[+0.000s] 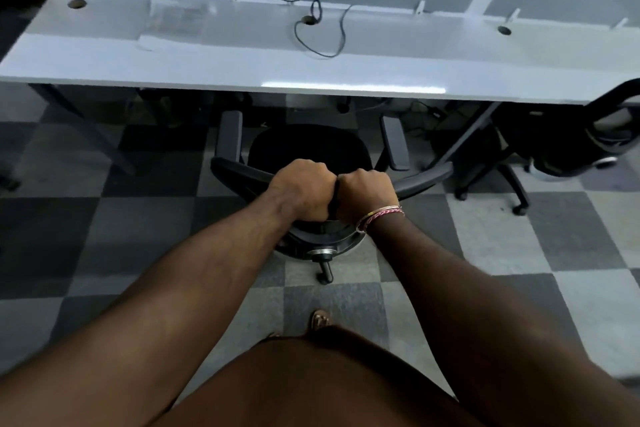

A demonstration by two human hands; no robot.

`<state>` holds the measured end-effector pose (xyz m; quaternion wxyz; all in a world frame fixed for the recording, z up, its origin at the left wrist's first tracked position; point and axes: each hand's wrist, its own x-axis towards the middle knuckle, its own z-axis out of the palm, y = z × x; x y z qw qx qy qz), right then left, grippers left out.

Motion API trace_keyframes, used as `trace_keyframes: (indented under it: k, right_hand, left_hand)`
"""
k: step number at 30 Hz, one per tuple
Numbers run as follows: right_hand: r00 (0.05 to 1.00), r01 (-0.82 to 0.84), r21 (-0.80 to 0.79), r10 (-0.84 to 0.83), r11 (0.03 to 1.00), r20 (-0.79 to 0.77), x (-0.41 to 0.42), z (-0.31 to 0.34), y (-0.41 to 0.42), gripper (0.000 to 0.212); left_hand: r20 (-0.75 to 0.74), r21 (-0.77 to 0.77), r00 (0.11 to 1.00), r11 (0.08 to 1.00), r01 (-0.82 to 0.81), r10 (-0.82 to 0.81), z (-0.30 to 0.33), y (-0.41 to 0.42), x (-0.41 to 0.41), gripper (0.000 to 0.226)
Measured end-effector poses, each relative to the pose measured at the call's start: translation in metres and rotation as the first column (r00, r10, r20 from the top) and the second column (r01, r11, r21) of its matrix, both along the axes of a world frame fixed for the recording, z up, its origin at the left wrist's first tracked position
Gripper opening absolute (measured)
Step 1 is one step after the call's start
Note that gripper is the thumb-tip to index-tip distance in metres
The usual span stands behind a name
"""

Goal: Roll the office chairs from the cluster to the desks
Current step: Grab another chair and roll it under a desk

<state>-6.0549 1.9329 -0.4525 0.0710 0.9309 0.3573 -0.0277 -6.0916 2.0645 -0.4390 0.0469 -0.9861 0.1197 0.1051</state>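
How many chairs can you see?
2. One chair is in the middle at the desk, gripped on its backrest by the left hand and right hand. Another chair is at the right edge. More may be out of view.

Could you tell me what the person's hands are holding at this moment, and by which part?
Both hands, left hand and right hand, grip the black office chair by the top edge of its backrest, side by side at its middle, fingers curled over it.
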Motion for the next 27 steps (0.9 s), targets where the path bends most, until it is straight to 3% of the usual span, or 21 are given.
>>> trace_keyframes:
  k: [7,16,27]
  right_hand:
    - [0.993,0.12,0.031,-0.121,0.992,0.01,0.03,-0.007,-0.031,0.023]
    - [0.99,0.108,0.103,-0.116,0.989,0.075,0.111,-0.015,-0.057,0.022]
    - [0.997,0.03,0.114,-0.037,0.993,0.062,0.266,-0.016,-0.122,0.013]
  left_hand:
    - [0.011,0.014,0.988,0.988,0.156,-0.156,-0.003,-0.023,0.048,0.028]
    - [0.044,0.074,0.977,0.976,0.203,-0.206,-0.011,-0.043,0.136,0.025]
    - [0.108,0.031,0.99,0.996,0.085,-0.088,-0.021,-0.11,0.277,0.021]
